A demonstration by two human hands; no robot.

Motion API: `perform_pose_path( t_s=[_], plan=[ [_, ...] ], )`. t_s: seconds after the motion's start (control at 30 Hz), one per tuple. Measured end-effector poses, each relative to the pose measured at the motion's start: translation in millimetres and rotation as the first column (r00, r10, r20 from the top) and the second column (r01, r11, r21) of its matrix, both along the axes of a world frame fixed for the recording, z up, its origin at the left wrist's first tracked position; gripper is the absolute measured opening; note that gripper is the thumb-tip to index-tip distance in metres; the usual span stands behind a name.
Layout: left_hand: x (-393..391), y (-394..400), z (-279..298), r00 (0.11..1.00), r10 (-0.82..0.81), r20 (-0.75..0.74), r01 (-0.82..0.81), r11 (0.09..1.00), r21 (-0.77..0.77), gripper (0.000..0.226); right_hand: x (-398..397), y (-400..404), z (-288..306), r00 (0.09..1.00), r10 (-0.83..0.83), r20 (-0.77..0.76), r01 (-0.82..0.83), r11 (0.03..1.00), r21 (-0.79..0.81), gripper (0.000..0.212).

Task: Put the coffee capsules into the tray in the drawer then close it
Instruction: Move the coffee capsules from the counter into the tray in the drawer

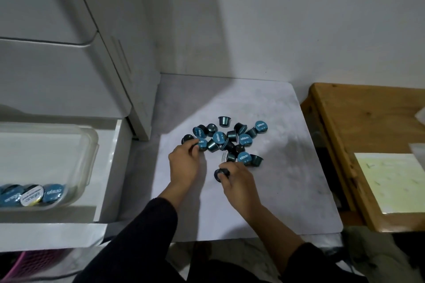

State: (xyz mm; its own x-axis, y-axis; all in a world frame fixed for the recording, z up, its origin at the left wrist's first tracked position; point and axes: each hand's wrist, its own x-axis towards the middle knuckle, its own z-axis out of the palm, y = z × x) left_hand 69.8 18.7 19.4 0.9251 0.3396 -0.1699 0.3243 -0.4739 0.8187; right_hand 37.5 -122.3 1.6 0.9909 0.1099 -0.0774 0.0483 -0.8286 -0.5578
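You are in the picking step. Your right hand (238, 180) pinches one capsule (222, 173) just in front of the pile (230, 141). Your left hand (185, 161) closes its fingers on another capsule (202, 145) at the pile's left edge. The tray (92, 145), with few capsules, sits in the open drawer (115, 167), well left of the pile. I think next you must carry both there.

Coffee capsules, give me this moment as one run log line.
left hand: grips capsule at pile | right hand: grips loose capsule | tray: few capsules in | drawer: open
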Motion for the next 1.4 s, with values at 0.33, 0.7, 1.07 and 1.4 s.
perform_pose_path(
  t_s=[0.33,0.7,1.07,1.4],
  plan=[
    [4.8,-6.6,7.8,0.984,0.176,-0.032,-0.179,0.968,-0.177,0.021,8.7,-6.8,7.4,0.998,-0.056,-0.041,0.059,0.994,0.092,0.021],
    [-4.1,-3.1,9.1,0.972,0.181,-0.148,-0.215,0.941,-0.262,0.023,10.6,-10.8,15.2,0.990,-0.074,-0.118,0.086,0.991,0.099,0.025],
    [-18.4,33.1,89.6,0.998,-0.019,0.062,0.043,0.901,-0.431,0.034,33.6,8.8,107.7,0.989,-0.083,-0.122,0.144,0.717,0.682,0.025],
    [-31.2,185.6,179.7,0.953,-0.245,0.179,0.264,0.960,-0.091,0.026,27.7,117.7,189.6,0.978,0.207,-0.031,-0.105,0.614,0.782,0.026]
  ],
)
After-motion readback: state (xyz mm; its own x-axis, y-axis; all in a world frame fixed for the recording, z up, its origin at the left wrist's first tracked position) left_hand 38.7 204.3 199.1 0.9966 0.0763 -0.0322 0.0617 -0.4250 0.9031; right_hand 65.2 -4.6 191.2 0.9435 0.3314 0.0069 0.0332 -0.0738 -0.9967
